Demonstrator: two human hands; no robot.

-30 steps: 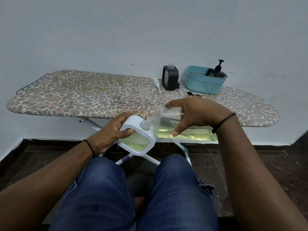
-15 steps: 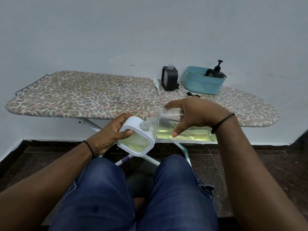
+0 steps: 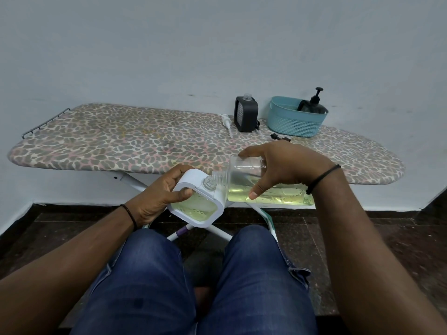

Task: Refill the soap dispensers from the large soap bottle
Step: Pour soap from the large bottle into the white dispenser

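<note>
The right hand (image 3: pixel 285 168) covers the middle of the large soap bottle (image 3: pixel 271 193), so its upper side is hidden. The black pump dispenser (image 3: pixel 313 106), at 1 o'clock, sits in the teal basket (image 3: pixel 294 123), whose wall hides its base. Both forearms are cut off by the bottom edge.

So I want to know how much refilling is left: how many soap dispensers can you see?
3. A white dispenser is in the left hand, a black dispenser stands on the ironing board, and a pump dispenser sits in the blue basket, which may hide more.
</note>
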